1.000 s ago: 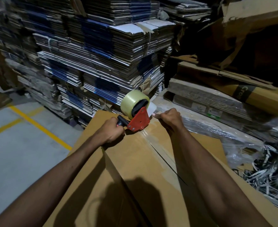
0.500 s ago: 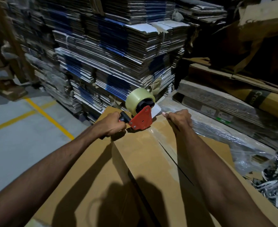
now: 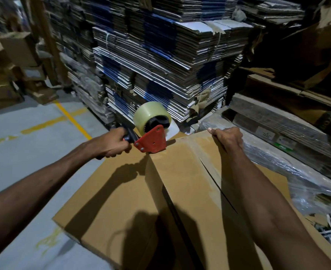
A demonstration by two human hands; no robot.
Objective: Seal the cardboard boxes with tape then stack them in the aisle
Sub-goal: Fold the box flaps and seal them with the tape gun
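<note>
A large brown cardboard box (image 3: 182,184) fills the lower middle of the head view, its top flaps meeting along a seam with clear tape over it. My left hand (image 3: 112,142) grips the black handle of a red tape dispenser (image 3: 151,140) carrying a clear tape roll (image 3: 149,114). The dispenser's mouth sits at the box's far edge. My right hand (image 3: 228,138) rests on the far right part of the box top, fingers curled over the far edge.
Tall stacks of flattened cardboard (image 3: 170,61) stand right behind the box. Plastic-wrapped bundles (image 3: 289,164) and long cartons lie to the right. Grey floor with yellow lines (image 3: 71,117) opens on the left, with more boxes (image 3: 10,71) at the far left.
The view has shifted, so the hands and dispenser sit a little further right in the frame. The dispenser stays at the far edge and my right hand has slid right along that edge.
</note>
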